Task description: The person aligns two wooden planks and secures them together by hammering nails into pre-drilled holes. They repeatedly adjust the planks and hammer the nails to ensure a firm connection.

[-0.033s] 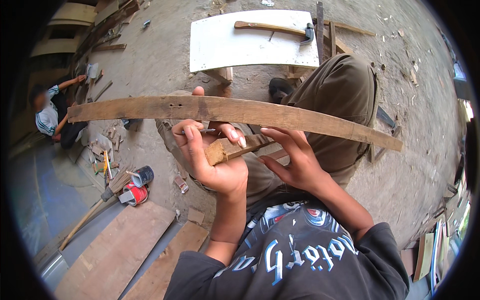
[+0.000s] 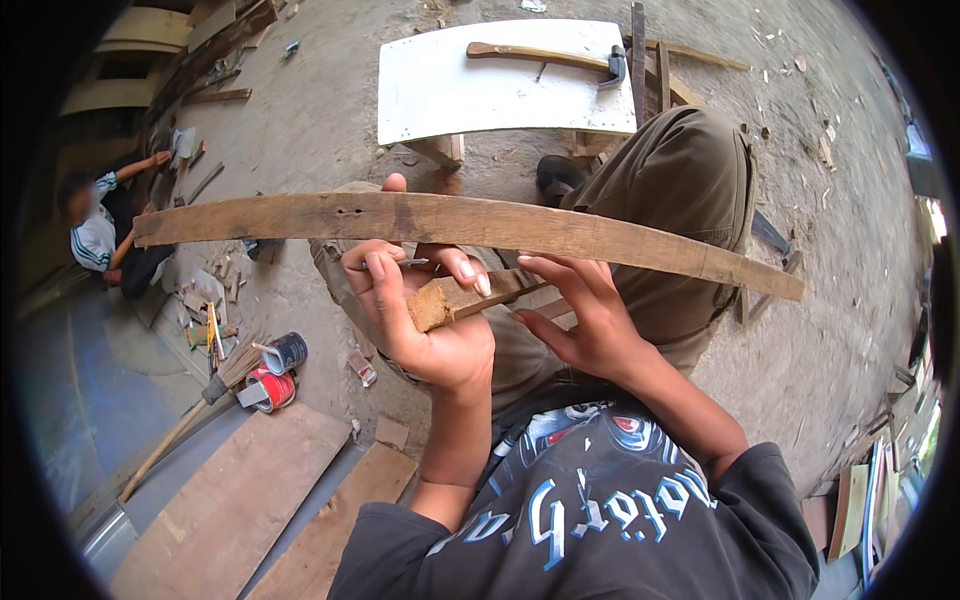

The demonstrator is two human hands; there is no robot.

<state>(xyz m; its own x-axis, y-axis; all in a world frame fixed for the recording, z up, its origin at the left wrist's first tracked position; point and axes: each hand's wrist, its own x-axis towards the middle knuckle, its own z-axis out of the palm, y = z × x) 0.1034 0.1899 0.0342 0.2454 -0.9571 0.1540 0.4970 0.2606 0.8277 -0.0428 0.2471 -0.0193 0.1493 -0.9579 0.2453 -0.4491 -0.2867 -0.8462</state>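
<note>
A long, curved, weathered wooden slat (image 2: 560,232) runs across the view in front of me. My left hand (image 2: 425,320) grips it near the middle, thumb over the top edge and fingers below. That hand also holds a short wooden block (image 2: 447,300) and a thin nail-like pin (image 2: 400,263) between the fingers. My right hand (image 2: 590,315) is just right of it with fingers spread, fingertips at the block's far end under the slat. My bent knee in olive trousers (image 2: 680,180) lies behind the slat.
A white board (image 2: 450,100) on a stand ahead carries a wooden-handled hammer-like tool (image 2: 548,55). Another person (image 2: 95,235) sits at the far left. Cans (image 2: 278,372), a broom (image 2: 180,430) and planks (image 2: 230,500) lie at lower left. Wood scraps litter the dirt floor.
</note>
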